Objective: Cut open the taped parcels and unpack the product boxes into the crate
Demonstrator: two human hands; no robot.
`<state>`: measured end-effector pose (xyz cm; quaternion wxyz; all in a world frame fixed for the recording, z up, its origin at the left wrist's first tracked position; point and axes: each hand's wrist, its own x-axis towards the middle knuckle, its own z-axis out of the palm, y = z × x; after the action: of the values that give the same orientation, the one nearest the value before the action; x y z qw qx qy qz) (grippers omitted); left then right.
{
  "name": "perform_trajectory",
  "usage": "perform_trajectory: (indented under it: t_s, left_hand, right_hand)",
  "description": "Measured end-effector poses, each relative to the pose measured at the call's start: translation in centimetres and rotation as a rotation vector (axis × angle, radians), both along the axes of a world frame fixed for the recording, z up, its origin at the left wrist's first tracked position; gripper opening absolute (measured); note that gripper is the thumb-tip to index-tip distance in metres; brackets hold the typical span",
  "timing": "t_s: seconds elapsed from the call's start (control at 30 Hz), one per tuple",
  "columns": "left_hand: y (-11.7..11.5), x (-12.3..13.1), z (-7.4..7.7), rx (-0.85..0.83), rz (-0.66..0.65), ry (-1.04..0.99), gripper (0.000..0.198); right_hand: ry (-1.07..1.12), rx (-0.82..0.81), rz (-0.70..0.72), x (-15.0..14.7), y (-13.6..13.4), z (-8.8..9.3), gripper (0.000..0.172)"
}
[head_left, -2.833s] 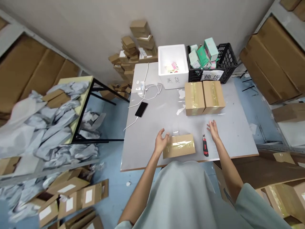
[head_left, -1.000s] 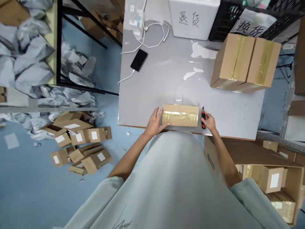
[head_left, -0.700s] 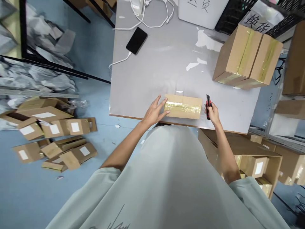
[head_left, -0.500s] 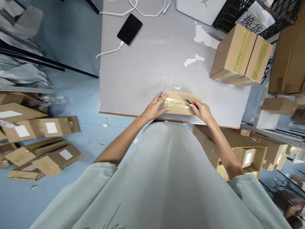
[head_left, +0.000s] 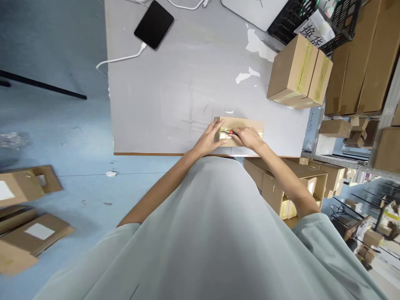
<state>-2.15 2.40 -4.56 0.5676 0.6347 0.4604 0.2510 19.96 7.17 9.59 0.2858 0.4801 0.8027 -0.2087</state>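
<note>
A small cardboard box with shiny yellowish tape along its top lies at the table's front edge. My left hand grips its left end, thumb on the near side and fingers on the far side. In my right hand is a red and black utility knife, held low over the taped seam and pointing left. Whether the blade touches the tape I cannot tell. My right hand covers the middle of the box.
Two taped cartons stand at the table's right, before a black crate. A black tablet with a white cable lies at the back left, a silver laptop at the back. Cardboard boxes lie on the floor at left.
My right hand has moved left along the box with the knife, from its right part toward my left hand. My left hand stays at the left end. The camera view has shifted.
</note>
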Motion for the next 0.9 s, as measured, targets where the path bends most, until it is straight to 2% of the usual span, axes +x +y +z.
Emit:
perform_trajectory:
  t_s: [0.27, 0.53, 0.73, 0.9]
  left_hand:
    - [0.0, 0.4, -0.8, 0.025, 0.011, -0.059, 0.100]
    - [-0.1, 0.5, -1.1, 0.043, 0.014, -0.046, 0.100]
    - [-0.1, 0.5, -1.1, 0.043, 0.035, -0.038, 0.102]
    - [0.2, 0.3, -1.1, 0.050, 0.018, -0.029, 0.104]
  right_hand:
    - [-0.097, -0.040, 0.006, -1.4, 0.3, 1.4, 0.054]
    - [-0.171, 0.014, 0.062, -3.2, 0.7, 2.5, 0.052]
    - [-0.116, 0.037, 0.080, -4.2, 0.8, 1.9, 0.052]
    - [-0.079, 0.059, 0.021, -5.0, 0.4, 0.8, 0.053]
